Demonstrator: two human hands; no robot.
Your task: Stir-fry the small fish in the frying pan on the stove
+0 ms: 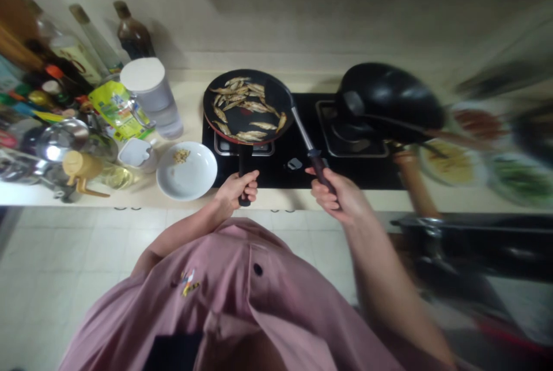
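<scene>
My left hand [238, 189] is wrapped round the black handle of a frying pan [242, 120], which sits over the left burner. Small browned fish [235, 94] lie scattered in the pan, most of them toward its far side. In my right hand [339, 192] is the dark handle of a spatula [305, 132]. Its metal shaft slants up to the left, and its dark blade rests at the pan's right inner side, hard to make out against the black surface. Left of the pan handle stands a white bowl [196, 178] with chopped pale bits in it.
A black wok [389, 94] sits tilted over the right burner of the black stove [280, 172]. Bottles, a lidded clear jug [158, 103] and a yellow-green packet [118, 109] crowd the left counter. Plates of cut food, one yellowish [451, 163] and one green [522, 178], stand at the right.
</scene>
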